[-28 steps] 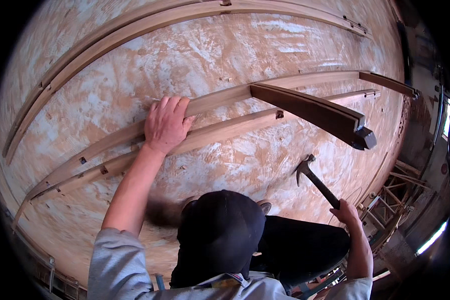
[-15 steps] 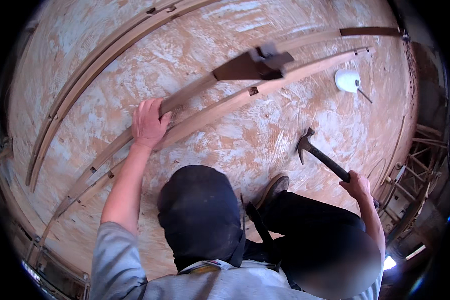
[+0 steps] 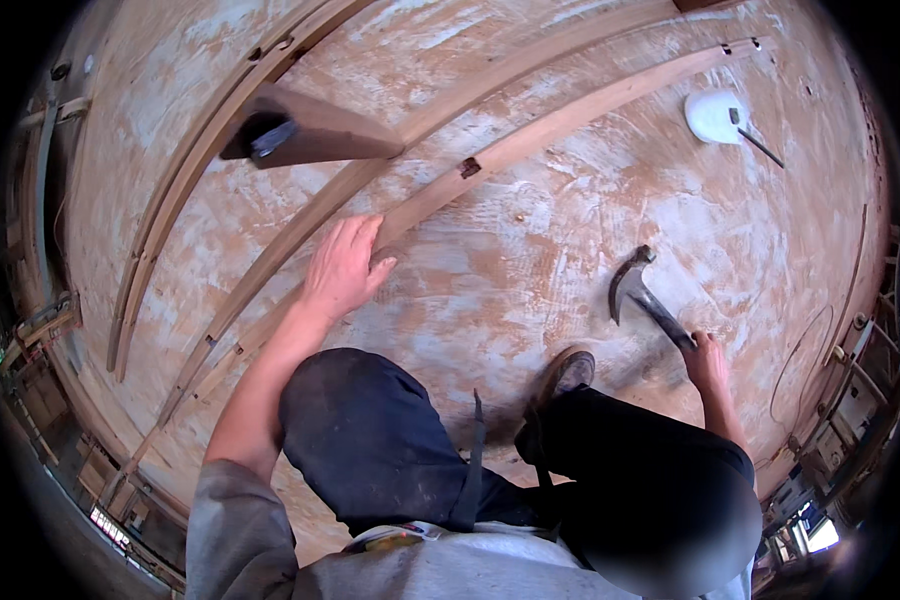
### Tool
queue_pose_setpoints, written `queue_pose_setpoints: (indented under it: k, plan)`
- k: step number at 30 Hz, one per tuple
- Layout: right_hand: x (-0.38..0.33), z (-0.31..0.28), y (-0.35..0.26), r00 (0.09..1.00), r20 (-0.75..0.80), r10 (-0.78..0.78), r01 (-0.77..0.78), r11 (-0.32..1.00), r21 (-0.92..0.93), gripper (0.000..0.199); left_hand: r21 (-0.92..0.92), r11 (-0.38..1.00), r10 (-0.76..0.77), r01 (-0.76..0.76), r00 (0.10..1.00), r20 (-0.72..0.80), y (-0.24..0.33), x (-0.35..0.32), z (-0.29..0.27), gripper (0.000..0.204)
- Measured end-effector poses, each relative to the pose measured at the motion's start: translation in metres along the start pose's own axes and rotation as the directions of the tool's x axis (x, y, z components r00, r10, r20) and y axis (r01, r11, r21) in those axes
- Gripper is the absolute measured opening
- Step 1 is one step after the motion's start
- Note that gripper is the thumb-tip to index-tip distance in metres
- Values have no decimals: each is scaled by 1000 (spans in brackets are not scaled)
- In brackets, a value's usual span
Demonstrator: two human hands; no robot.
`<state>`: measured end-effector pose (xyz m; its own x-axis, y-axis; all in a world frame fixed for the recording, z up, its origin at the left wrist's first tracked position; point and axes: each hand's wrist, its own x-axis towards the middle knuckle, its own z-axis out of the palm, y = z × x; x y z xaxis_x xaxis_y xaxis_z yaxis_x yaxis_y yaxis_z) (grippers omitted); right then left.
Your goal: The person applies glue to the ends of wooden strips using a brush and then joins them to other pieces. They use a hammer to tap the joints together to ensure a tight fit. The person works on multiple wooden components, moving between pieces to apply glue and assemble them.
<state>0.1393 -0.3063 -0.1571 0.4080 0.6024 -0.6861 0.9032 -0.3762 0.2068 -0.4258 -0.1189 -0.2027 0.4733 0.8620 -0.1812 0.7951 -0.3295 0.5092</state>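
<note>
My right hand [image 3: 708, 360] grips the handle of a claw hammer [image 3: 630, 285], its head just above the plaster-smeared floor. Across a long, slightly curved wooden rail [image 3: 560, 125] with a dark mortise hole lies my left hand [image 3: 345, 265], fingers stretched out and thumb apart. Beyond it runs a second wooden rail [image 3: 480, 85]. From that rail a brown wooden piece [image 3: 330, 130] rises toward the upper left, its dark end closest to view. My left fingers hide part of the near rail.
Two more notched rails [image 3: 175, 215] lie side by side at the far left. A white tub [image 3: 712, 116] with a dark stick stands at the far right. My shoe [image 3: 570, 372] is near the hammer. Assorted timber [image 3: 850, 385] lines the right edge.
My left hand has let go of the far rail and moved onto the near one. The brown piece, pointing right before, now points left. The hammer stays in my right hand.
</note>
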Motion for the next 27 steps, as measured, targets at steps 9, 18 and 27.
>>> queue_pose_setpoints:
  k: [9,18,27]
  plan:
    - [40,-59,-18,998,30,56,-55,518,853,38,137,976,-185,170,977,105,14,30,23,56]
    - [91,-159,-27,994,-84,70,74,138,988,38,140,934,-332,329,943,-7,-3,-62,3,56]
    - [-3,-55,-19,979,-6,205,-58,306,950,29,-111,648,-762,754,639,-111,17,-142,-106,52]
